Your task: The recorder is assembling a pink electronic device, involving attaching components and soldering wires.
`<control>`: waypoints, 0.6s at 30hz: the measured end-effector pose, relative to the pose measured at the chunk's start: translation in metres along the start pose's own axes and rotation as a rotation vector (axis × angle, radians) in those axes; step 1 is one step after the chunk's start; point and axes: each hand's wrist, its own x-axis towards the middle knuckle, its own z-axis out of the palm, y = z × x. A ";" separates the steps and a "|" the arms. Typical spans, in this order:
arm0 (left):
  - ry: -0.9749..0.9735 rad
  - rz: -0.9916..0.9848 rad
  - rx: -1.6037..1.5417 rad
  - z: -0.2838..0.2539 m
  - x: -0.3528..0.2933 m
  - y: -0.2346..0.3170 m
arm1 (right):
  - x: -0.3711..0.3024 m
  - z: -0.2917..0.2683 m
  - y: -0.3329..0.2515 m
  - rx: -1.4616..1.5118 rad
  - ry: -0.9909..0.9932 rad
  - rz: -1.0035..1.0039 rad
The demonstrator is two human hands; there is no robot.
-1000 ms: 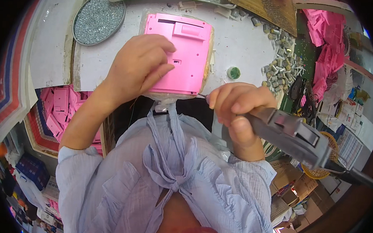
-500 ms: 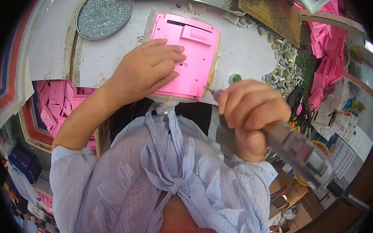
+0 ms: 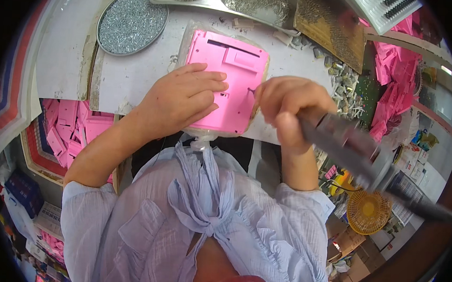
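Note:
A flat pink plastic casing [image 3: 240,108] with a dark slot and several small holes lies on a plastic-wrapped pad [image 3: 202,141] in front of me. My left hand [image 3: 185,98] rests flat on its left side with fingers stretched out. My right hand [image 3: 295,101] is wrapped round a grey power screwdriver [image 3: 346,142], blurred by motion and tilted across to the right. Its bit points at the casing's right side, near a hole; whether it touches a screw there is too small to tell.
Beyond the casing stand a round tray of silvery small parts [image 3: 131,48] and a divided metal tray of screws [image 3: 220,8]. Small metal cylinders [image 3: 339,75] lie to the right, below a cardboard piece [image 3: 331,29]. Pink parts fill a box [image 3: 65,132] at left. A yellow fan [image 3: 368,212] sits lower right.
My right hand and the screwdriver have moved from the casing's near right corner to a spot farther up its right side. My left hand stays on the casing.

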 end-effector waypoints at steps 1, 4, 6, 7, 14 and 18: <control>0.002 -0.001 -0.003 0.000 0.000 0.000 | 0.001 0.001 0.004 -0.012 0.002 -0.001; 0.007 -0.001 -0.007 0.001 0.001 0.000 | 0.000 0.003 0.007 -0.010 0.010 -0.012; 0.009 0.005 -0.002 0.002 -0.001 -0.002 | 0.007 -0.005 0.005 -0.022 -0.091 0.004; 0.001 0.006 -0.002 0.001 -0.001 -0.002 | 0.013 -0.011 0.003 -0.033 -0.140 0.007; -0.022 0.005 0.000 0.000 -0.001 -0.003 | 0.047 -0.025 0.022 0.161 0.056 -0.005; -0.023 0.003 -0.009 0.001 -0.002 -0.004 | 0.049 -0.027 0.035 0.102 0.058 0.043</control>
